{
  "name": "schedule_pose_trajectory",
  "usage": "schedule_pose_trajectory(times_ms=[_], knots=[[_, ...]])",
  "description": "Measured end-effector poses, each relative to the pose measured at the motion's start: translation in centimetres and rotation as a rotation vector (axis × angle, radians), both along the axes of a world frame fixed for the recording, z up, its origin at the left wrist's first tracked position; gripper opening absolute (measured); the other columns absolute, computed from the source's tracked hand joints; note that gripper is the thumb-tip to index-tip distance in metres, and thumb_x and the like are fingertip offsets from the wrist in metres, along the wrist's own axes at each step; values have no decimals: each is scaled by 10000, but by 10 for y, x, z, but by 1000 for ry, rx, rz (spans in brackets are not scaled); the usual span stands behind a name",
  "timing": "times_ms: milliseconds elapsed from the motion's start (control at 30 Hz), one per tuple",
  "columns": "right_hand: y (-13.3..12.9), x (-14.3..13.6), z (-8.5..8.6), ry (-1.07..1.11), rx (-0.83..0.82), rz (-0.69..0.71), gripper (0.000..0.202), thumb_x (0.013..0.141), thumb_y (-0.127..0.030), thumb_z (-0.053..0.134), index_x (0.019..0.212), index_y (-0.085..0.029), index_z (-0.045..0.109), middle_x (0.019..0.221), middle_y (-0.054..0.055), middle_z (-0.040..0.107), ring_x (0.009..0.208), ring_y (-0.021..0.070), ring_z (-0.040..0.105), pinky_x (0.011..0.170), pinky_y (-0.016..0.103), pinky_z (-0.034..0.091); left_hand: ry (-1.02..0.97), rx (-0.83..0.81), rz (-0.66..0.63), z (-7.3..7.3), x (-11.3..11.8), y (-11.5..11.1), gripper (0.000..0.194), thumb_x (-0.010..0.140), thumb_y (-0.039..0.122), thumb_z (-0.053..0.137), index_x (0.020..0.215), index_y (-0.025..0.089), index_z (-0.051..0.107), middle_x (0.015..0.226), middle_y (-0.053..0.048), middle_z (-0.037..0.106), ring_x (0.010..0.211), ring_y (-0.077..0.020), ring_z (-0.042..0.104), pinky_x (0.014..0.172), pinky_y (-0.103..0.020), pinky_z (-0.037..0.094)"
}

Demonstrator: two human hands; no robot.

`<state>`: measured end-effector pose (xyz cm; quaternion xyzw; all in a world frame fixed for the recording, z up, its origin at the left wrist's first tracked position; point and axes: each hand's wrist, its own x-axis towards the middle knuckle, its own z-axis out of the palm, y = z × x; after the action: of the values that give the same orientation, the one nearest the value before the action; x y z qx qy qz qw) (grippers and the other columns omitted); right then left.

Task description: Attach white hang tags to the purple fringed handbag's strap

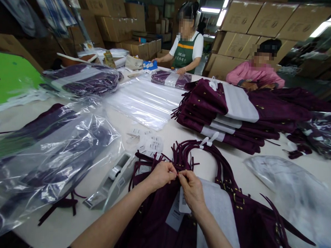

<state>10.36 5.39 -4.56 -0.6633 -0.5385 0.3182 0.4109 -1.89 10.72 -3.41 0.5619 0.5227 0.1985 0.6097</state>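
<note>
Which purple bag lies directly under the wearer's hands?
The loose front bag, its handles looping toward the stack; stacked ones lie farther back, others inside clear plastic.

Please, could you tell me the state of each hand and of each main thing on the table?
Left hand: fingertips pinched together
Right hand: fingertips pinched together
Front bag: lying down, not in plastic
Paper tags: resting on it
Bag stack: piled, with white paper across
Clear plastic bag: purple goods inside
Clear sheets: lying flat
Tape dispenser: roll in place
</note>
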Motion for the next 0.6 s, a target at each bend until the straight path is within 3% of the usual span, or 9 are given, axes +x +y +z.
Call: schedule_pose_trajectory(times_ms=[433, 600], knots=[[2, -3, -6, 10, 16, -66, 233, 716, -378, 428, 643, -193, 549, 601, 7, 532, 582, 154, 482, 577, 268, 381, 96, 16, -6, -3, 3, 1, 30, 571, 105, 509, 574, 132, 521, 423, 68, 441, 368, -54, 389, 376, -172, 274], [1, -4, -5, 22, -6, -70, 234, 703, -381, 420, 637, -190, 536, 587, 9, 521, 570, 157, 471, 574, 276, 375, 35, 8, 50, -2, 2, 1, 40, 573, 100, 498, 586, 135, 512, 444, 71, 439, 380, -45, 380, 385, -165, 279]])
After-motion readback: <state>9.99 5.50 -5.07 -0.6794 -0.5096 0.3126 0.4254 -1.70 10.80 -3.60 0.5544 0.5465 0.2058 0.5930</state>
